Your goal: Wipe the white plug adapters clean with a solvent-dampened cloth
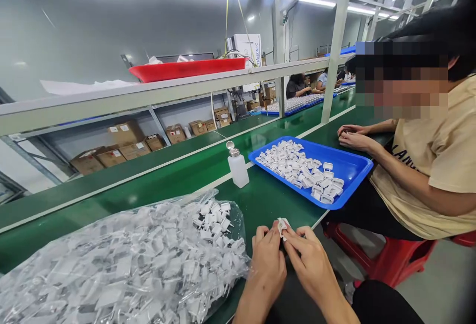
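My left hand [265, 259] and my right hand [311, 260] meet at the green bench's near edge, fingertips pinched together. Between them is a small white piece [282, 226], partly covered by the fingers; its exact kind is unclear. Close by on the left lies a large clear plastic bag [122, 264], full of white plug-like pieces with pins. Loose white plug-like pieces [213, 217] show at its open end. Beyond my hands, a blue tray [351, 170] holds many small white frame-shaped plastic parts [297, 167].
A white dispenser bottle [238, 169] with its metal lid raised stands left of the tray. On the right a co-worker [427, 155] sits with hands together near a red stool [390, 259]. A red tray [189, 69] rests on the shelf above; cardboard boxes [134, 150] stand behind.
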The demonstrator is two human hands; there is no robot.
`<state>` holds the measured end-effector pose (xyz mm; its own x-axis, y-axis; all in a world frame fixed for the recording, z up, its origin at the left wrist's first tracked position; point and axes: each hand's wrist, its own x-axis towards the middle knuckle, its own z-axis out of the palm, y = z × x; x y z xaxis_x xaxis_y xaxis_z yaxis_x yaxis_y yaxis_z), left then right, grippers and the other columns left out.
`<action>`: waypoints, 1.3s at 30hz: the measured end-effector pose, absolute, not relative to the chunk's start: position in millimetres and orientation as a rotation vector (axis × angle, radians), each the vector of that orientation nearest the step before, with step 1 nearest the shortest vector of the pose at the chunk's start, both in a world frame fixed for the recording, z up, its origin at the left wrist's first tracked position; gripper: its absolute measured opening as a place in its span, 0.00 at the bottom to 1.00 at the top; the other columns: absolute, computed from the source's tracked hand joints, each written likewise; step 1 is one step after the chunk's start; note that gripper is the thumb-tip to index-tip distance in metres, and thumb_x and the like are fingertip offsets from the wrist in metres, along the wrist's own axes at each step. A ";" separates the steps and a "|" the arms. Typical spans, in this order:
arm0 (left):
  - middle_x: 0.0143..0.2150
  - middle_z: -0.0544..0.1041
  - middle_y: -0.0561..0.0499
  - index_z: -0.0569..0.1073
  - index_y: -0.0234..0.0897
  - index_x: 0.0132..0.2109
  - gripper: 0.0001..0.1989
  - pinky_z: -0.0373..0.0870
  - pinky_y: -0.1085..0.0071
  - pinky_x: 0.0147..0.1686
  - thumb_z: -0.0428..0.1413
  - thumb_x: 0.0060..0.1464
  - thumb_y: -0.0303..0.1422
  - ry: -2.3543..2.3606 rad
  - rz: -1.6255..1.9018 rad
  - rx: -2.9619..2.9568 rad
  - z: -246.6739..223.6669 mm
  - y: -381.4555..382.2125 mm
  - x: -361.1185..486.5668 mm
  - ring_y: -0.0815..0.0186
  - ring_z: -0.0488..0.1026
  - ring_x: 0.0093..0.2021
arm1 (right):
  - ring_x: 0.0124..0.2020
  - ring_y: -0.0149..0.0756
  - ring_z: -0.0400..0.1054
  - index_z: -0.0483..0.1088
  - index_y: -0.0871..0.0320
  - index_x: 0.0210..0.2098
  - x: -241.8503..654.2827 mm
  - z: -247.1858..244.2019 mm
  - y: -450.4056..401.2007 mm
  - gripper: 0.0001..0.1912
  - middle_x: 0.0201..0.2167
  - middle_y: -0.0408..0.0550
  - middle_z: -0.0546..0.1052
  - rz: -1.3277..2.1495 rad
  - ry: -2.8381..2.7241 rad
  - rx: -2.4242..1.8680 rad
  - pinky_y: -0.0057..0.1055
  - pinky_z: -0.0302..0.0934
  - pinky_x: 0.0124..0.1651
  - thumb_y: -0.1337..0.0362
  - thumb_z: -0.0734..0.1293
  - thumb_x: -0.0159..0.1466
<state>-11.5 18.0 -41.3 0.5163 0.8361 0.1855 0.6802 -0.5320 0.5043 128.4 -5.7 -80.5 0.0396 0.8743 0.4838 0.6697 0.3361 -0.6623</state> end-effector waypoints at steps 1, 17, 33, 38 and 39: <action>0.63 0.74 0.41 0.65 0.30 0.67 0.34 0.67 0.53 0.57 0.45 0.53 0.16 1.264 0.559 2.393 -40.3 18.1 -11.3 0.52 0.65 0.55 | 0.39 0.44 0.69 0.79 0.51 0.47 130.0 -79.7 -1.7 0.18 0.38 0.52 0.80 0.276 -1.691 -1.419 0.41 0.68 0.42 0.61 0.57 0.74; 0.68 0.68 0.37 0.61 0.28 0.70 0.35 0.66 0.49 0.56 0.45 0.55 0.19 1.420 0.323 2.447 -44.1 18.0 1.0 0.47 0.65 0.58 | 0.43 0.51 0.68 0.67 0.69 0.63 137.9 -88.9 -1.4 0.23 0.53 0.66 0.78 -0.067 -2.053 -1.384 0.52 0.68 0.47 0.74 0.57 0.71; 0.68 0.68 0.38 0.57 0.27 0.72 0.37 0.64 0.53 0.60 0.41 0.55 0.16 1.403 0.357 2.434 -33.0 11.0 -3.0 0.50 0.63 0.59 | 0.40 0.43 0.69 0.72 0.60 0.59 149.2 -73.1 -16.3 0.19 0.41 0.56 0.78 0.015 -1.747 -1.434 0.39 0.70 0.44 0.66 0.56 0.75; 0.70 0.66 0.38 0.57 0.25 0.72 0.36 0.64 0.52 0.60 0.43 0.56 0.17 1.424 0.282 2.435 -31.2 10.0 -1.4 0.49 0.63 0.60 | 0.40 0.40 0.69 0.76 0.55 0.48 144.5 -76.9 8.3 0.17 0.41 0.51 0.78 0.165 -1.869 -1.317 0.37 0.70 0.44 0.64 0.55 0.76; 0.70 0.65 0.37 0.56 0.24 0.72 0.36 0.64 0.51 0.60 0.44 0.55 0.18 1.436 0.267 2.438 -31.7 10.0 -0.9 0.49 0.63 0.60 | 0.38 0.40 0.70 0.76 0.55 0.45 146.4 -76.2 14.1 0.18 0.37 0.50 0.77 0.180 -1.861 -1.330 0.36 0.70 0.42 0.63 0.55 0.76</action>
